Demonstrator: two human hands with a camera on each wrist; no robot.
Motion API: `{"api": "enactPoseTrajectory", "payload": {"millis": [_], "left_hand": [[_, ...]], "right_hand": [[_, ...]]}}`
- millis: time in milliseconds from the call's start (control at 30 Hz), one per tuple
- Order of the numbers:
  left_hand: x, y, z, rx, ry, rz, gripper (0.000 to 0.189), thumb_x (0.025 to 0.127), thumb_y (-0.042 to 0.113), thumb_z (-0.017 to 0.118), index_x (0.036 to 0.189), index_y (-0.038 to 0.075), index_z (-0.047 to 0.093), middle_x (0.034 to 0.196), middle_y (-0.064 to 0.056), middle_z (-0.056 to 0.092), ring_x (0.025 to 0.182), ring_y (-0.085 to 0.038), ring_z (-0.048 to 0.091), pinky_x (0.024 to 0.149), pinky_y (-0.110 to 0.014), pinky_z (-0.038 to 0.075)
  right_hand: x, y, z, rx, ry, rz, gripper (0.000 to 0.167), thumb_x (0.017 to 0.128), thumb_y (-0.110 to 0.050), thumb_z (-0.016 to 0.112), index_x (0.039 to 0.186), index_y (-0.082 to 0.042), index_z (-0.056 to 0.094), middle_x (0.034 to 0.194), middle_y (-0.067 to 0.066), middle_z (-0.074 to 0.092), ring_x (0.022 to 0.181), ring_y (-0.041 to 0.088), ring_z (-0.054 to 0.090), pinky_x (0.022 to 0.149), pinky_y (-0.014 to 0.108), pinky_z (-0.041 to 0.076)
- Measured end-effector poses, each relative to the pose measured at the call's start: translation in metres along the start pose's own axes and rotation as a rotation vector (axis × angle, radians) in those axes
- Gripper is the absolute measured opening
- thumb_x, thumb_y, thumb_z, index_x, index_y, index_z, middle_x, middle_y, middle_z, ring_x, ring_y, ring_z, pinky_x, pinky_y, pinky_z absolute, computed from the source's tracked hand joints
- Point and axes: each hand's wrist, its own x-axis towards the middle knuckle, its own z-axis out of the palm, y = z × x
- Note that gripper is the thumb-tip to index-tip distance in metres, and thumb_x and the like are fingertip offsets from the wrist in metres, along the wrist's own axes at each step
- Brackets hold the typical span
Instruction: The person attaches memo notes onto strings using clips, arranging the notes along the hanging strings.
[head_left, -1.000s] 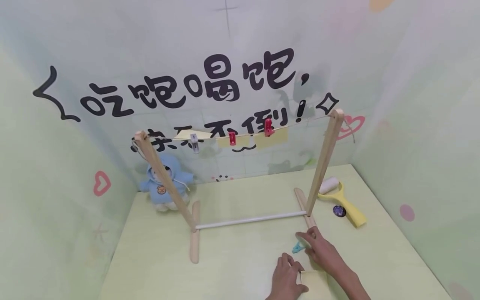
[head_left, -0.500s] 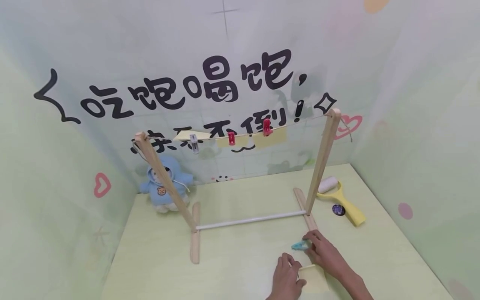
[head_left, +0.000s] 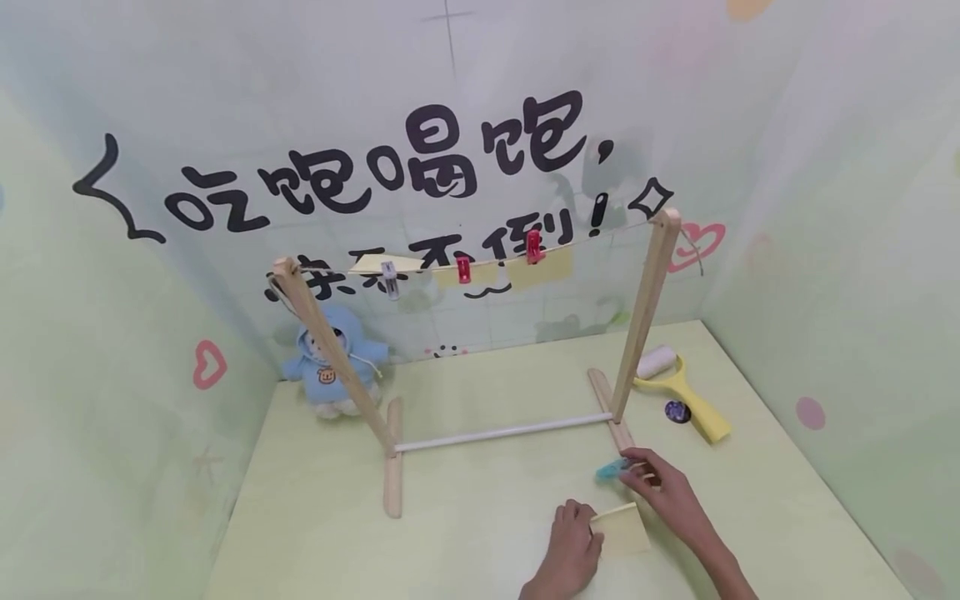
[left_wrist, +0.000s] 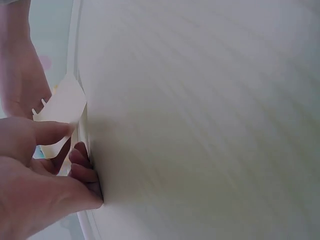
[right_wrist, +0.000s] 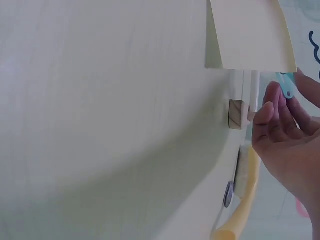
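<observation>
My left hand pinches the left edge of a small yellow sheet of paper just above the table. Its far edge looks folded over. In the left wrist view the thumb and a finger meet on the paper. A blue clothes peg sits between the thumb and fingertips of my right hand, beyond the paper and apart from it in the head view. The right wrist view shows only part of the peg, partly hidden by the paper's edge.
A wooden frame carries a string with yellow papers and several pegs, red and pale grey. A blue-clothed plush toy sits behind its left post. Right of it lie a yellow lint roller and a dark disc.
My right hand has moved slightly away and to the right with the blue peg, which shows more clearly. The paper has lifted a little and more of it shows beside my left hand.
</observation>
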Motion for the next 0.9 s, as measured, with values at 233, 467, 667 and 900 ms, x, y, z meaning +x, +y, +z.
{"api": "enactPoseTrajectory", "payload": {"millis": [233,467,667,900], "left_hand": [[0.001,0.011,-0.021,-0.31,-0.06,-0.067,0.005,0.108,0.004,0.063,0.112,0.007,0.065,0.088,0.008,0.055,0.078,0.002,0.044,0.07,-0.02,0.042],[0.015,-0.004,-0.026,-0.394,0.157,0.031,0.011,0.105,0.014,0.073,0.11,0.005,0.075,0.087,0.009,0.07,0.076,0.005,0.058,0.064,-0.018,0.05],[0.046,0.04,-0.104,-0.596,0.262,-0.101,0.017,0.103,0.018,0.077,0.109,0.002,0.081,0.094,-0.006,0.078,0.08,-0.007,0.063,0.07,-0.022,0.054],[0.086,0.099,-0.182,-0.585,0.398,-0.008,0.022,0.106,0.021,0.074,0.117,0.002,0.08,0.105,-0.011,0.078,0.09,-0.004,0.062,0.083,-0.02,0.053]], "right_hand": [[-0.002,-0.005,-0.009,0.06,0.022,-0.008,0.034,0.104,-0.008,0.075,0.136,0.002,0.07,0.117,0.014,0.079,0.102,-0.005,0.069,0.091,0.017,0.056],[0.01,-0.033,-0.034,0.013,0.144,-0.184,0.039,0.098,0.004,0.076,0.136,0.006,0.069,0.11,0.017,0.078,0.098,-0.008,0.065,0.088,0.008,0.049],[0.041,-0.11,-0.089,0.005,0.173,-0.44,0.039,0.09,0.017,0.076,0.127,0.007,0.071,0.119,-0.005,0.074,0.103,-0.003,0.064,0.092,0.009,0.05],[0.063,-0.218,-0.142,-0.139,0.233,-0.772,0.054,0.1,-0.04,0.078,0.116,0.011,0.074,0.141,-0.009,0.061,0.132,0.004,0.055,0.099,0.014,0.045]]}}
